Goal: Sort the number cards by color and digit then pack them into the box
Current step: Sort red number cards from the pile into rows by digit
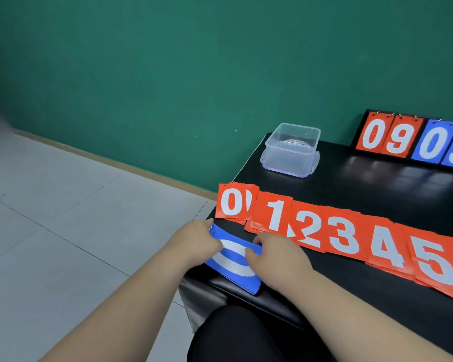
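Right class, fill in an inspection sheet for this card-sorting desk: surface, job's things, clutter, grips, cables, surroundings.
Surface: black table, glossy.
Job's things: red cards in overlapping piles 0 to 5, the row running out of view on the right; blue cards at the near corner; clear box at the far corner.
Clutter: scoreboard reading 0 9 0 9 at the back.
Grips: left hand and right hand both hold the blue cards.
Cables: nothing seen.
Surroundings: green wall, tiled floor.

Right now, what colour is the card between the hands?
The card is blue with a white digit; the head view shows it best.
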